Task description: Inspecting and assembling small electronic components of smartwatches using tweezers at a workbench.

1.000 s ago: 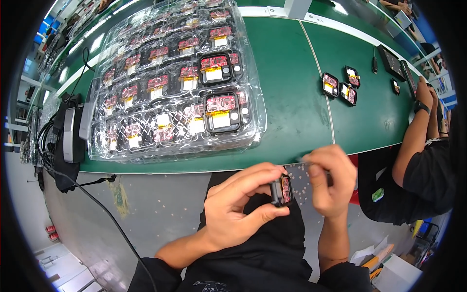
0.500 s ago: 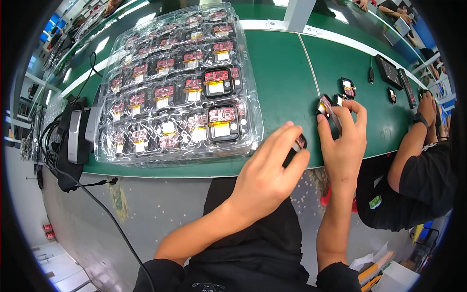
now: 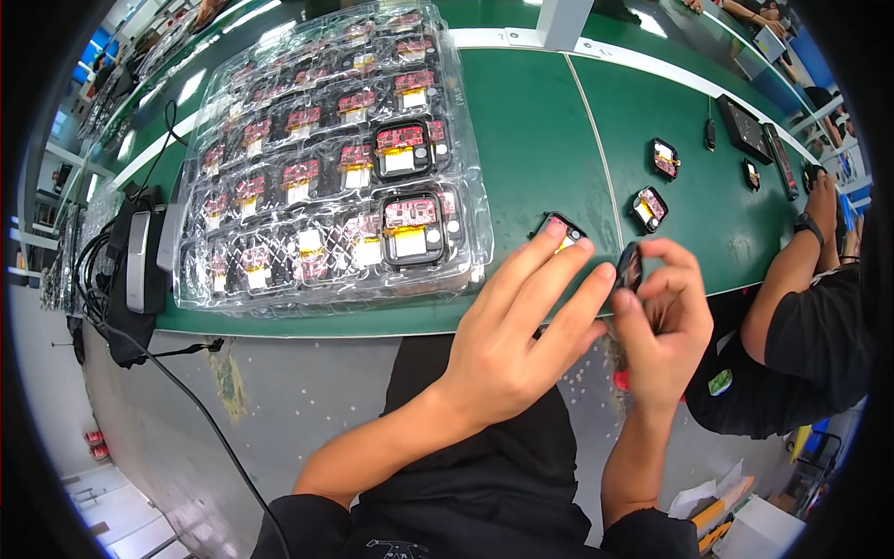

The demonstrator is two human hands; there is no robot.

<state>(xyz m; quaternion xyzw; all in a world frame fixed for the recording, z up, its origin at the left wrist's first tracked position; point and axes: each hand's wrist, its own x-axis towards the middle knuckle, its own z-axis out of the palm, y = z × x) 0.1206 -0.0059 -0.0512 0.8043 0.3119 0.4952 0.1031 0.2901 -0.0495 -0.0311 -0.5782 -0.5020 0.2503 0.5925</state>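
Note:
My right hand (image 3: 666, 326) pinches a dark watch case (image 3: 630, 267) on edge, just above the table's front edge. My left hand (image 3: 507, 340) has its fingers stretched out. Two of its fingertips rest over another open watch case (image 3: 566, 226) on the green table, partly covering it. The left index fingertip reaches close to the case in my right hand; whether it touches cannot be told. Beyond my hands lie two more open watch cases, a nearer one (image 3: 649, 209) and a farther one (image 3: 664, 159), both showing their insides.
A stack of clear plastic trays (image 3: 335, 200) with several red circuit boards and watch cases stands at left on the green table (image 3: 521, 121). A black cable and pouch (image 3: 140, 270) hang beside it. A co-worker's arm (image 3: 792, 265), a black box (image 3: 743, 130) and small tools are at right.
The case from my left hand now lies on the table under its fingertips. My right hand has pulled back toward me with a case, leaving another behind.

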